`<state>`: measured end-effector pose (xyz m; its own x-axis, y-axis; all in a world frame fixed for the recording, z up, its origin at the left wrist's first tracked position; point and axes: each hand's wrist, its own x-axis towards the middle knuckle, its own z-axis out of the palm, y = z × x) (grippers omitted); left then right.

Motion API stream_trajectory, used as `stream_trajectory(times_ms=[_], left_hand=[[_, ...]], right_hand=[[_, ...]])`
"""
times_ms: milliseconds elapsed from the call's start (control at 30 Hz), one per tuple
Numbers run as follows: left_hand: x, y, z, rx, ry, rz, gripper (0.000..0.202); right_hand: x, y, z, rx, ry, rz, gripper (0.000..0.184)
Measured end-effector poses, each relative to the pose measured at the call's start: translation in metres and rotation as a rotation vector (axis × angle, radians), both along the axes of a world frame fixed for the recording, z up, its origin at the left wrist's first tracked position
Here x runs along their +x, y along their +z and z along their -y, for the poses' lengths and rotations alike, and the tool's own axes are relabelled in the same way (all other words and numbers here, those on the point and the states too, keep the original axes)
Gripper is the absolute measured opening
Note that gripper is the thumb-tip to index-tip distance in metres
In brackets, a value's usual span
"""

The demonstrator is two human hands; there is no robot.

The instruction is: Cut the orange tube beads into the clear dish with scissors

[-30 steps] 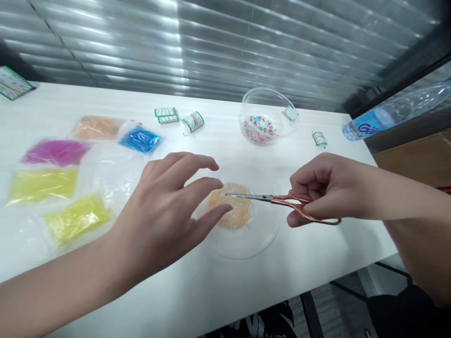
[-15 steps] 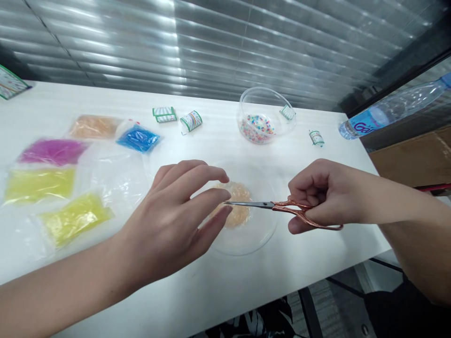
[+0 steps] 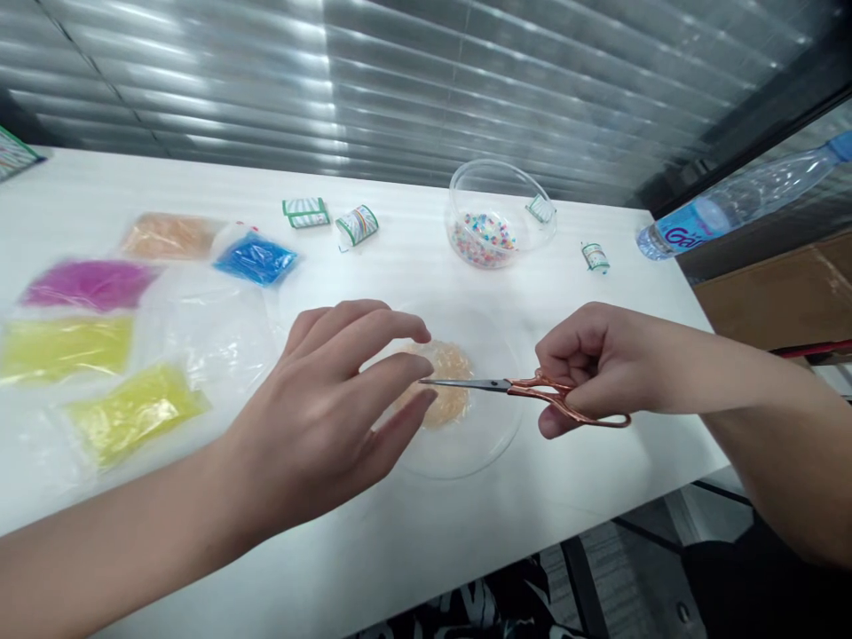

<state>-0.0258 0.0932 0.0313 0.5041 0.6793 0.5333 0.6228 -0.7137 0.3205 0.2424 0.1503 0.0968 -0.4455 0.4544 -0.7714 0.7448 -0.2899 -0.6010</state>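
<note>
Left worktop (image 3: 399, 266): pink packet (image 3: 86, 284), blue packet (image 3: 255, 258)
Far: bowl (image 3: 498, 163) of mixed beads (image 3: 483, 240), striped rolls (image 3: 356, 224)
Far right: water bottle (image 3: 725, 206)

Bead pile (image 3: 453, 406) in dish (image 3: 466, 448); scissors (image 3: 507, 386) over dish from 3 o'clock; bowl (image 3: 496, 164) at 12 o'clock; bags (image 3: 133, 410) at 9; bottle (image 3: 732, 200) at 2.

A white worktop (image 3: 413, 550) carries bead bags at its left: an orange bag (image 3: 169, 235), a blue bag (image 3: 256, 258), a magenta bag (image 3: 89, 284), two yellow bags (image 3: 65, 346) and a clear bag (image 3: 213, 333). A shallow clear dish (image 3: 485, 439) of orange beads (image 3: 456, 404) sits near the front edge. Further back stand a clear bowl (image 3: 456, 200) of mixed beads and small striped rolls (image 3: 356, 225).
</note>
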Motion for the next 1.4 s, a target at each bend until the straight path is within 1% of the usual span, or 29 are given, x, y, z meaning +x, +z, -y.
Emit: stream_trajectory(times_ms=[233, 400, 533, 667, 767, 1100, 1333, 1400], left_hand=[[-0.0012, -0.0021, -0.0026, -0.021, 0.008, -0.035, 0.009], [-0.0009, -0.0045, -0.0050, -0.047, 0.006, -0.034, 0.007], [-0.0011, -0.0042, -0.0056, -0.025, -0.003, -0.044, 0.009], [-0.0014, -0.0030, -0.0052, 0.001, -0.019, -0.032, 0.012], [-0.0010, -0.0027, -0.0045, 0.010, -0.023, -0.027, 0.014], [0.0000, -0.0039, -0.0056, -0.025, -0.018, -0.043, 0.014], [-0.0015, -0.0013, -0.0051, -0.007, -0.015, -0.027, 0.008], [-0.0021, -0.0008, -0.0056, -0.005, -0.007, -0.029, 0.007]], right_hand=[[0.0036, -0.0077, -0.0024, -0.007, -0.008, -0.025, 0.029], [0.0029, -0.0071, -0.0020, -0.022, 0.009, -0.018, 0.023], [-0.0002, -0.0043, -0.0008, -0.042, -0.014, -0.045, 0.026], [-0.0038, -0.0036, 0.0006, -0.038, -0.044, -0.026, 0.030], [-0.0048, -0.0041, 0.0007, -0.046, -0.049, -0.033, 0.029], [-0.0041, -0.0014, -0.0006, -0.046, -0.010, -0.028, 0.029], [-0.0022, -0.0009, -0.0011, -0.027, 0.022, -0.021, 0.028], [-0.0002, -0.0014, -0.0003, -0.015, 0.031, -0.004, 0.030]])
